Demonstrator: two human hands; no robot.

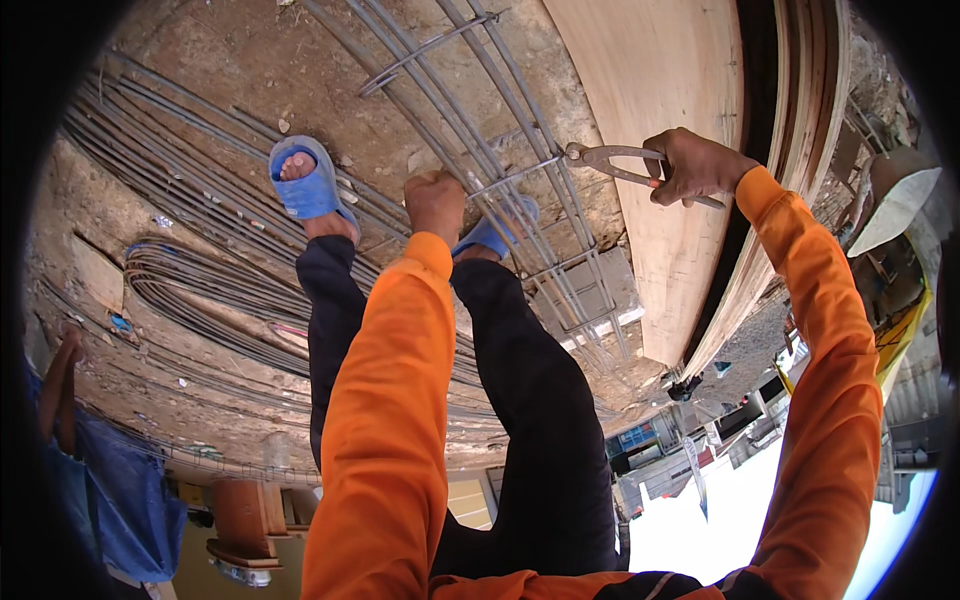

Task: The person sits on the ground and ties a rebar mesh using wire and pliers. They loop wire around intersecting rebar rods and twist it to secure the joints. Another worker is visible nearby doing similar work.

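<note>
My right hand (690, 165) is wrapped round the handles of steel pincers (612, 158), which stand slightly apart. The pincers' jaws meet a rebar cage (520, 170) where a cross stirrup crosses its right-hand bar. My left hand (435, 203) is a closed fist at the cage's left side, by the other end of that stirrup. Whatever lies inside its fingers is hidden. The cage has long grey bars with several square stirrups, and slants from the upper middle down to the right.
My feet in blue slides (310, 185) stand among long loose rebar rods (200, 160). Bent bars (215, 290) lie at left. Wide wooden boards (665, 80) stand along the right of the cage. A concrete block (600, 285) is beneath the cage. Another person's arm (62, 380) shows at far left.
</note>
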